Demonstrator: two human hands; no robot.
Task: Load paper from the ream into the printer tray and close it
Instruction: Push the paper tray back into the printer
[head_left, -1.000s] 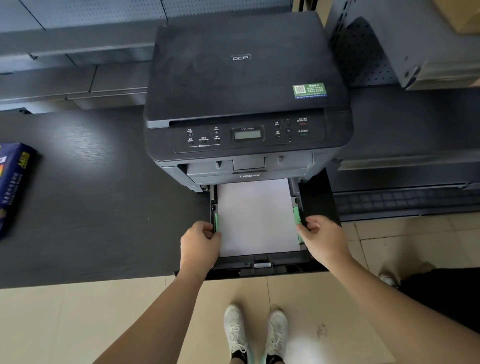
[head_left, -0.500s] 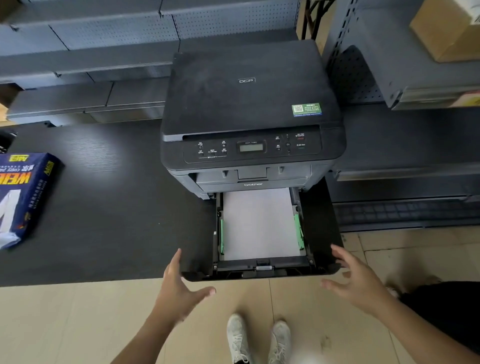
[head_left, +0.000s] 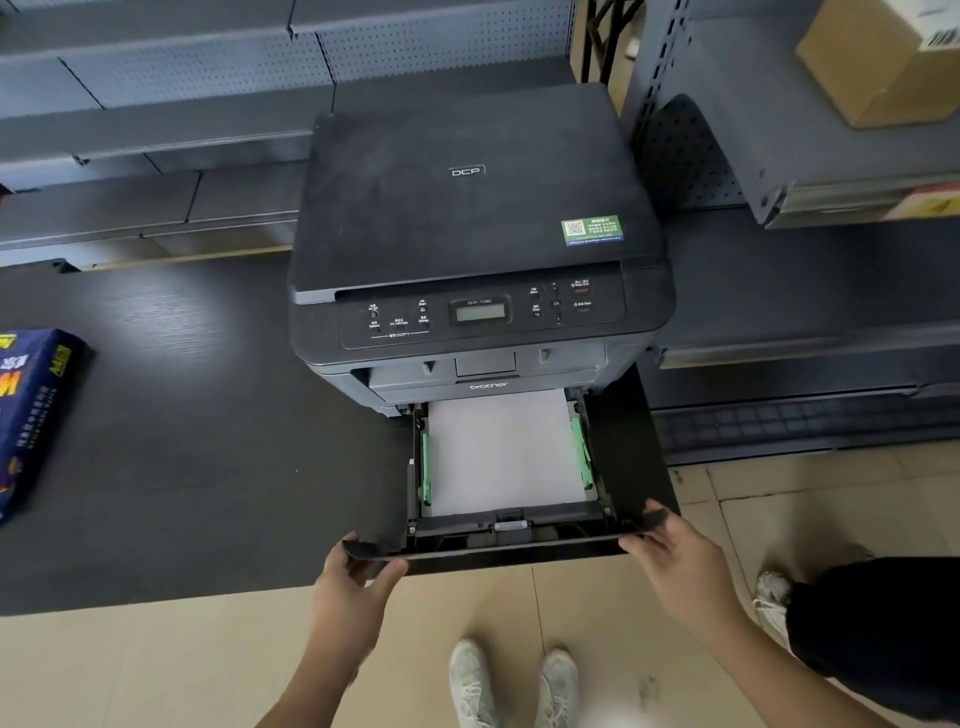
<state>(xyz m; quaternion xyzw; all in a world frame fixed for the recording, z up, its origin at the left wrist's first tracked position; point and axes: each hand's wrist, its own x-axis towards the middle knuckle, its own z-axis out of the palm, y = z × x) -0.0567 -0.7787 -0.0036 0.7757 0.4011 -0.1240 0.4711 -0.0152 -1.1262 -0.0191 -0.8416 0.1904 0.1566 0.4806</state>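
Gripping the pulled-out tray (head_left: 511, 548) at its front corners, left hand (head_left: 353, 587) at 7 o'clock and right hand (head_left: 670, 561) at 5, fingers curled on the lip, paper (head_left: 504, 452) is already loaded; a straight, even push into the printer (head_left: 467, 218) is judged next

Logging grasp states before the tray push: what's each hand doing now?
Left hand: closed on the tray front, left corner.
Right hand: closed on the tray front, right corner.

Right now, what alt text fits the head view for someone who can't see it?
Both hands, left hand and right hand, grip the front corners of the pulled-out printer tray, loaded with white paper. The paper ream lies on the black table, left of the Brother printer.
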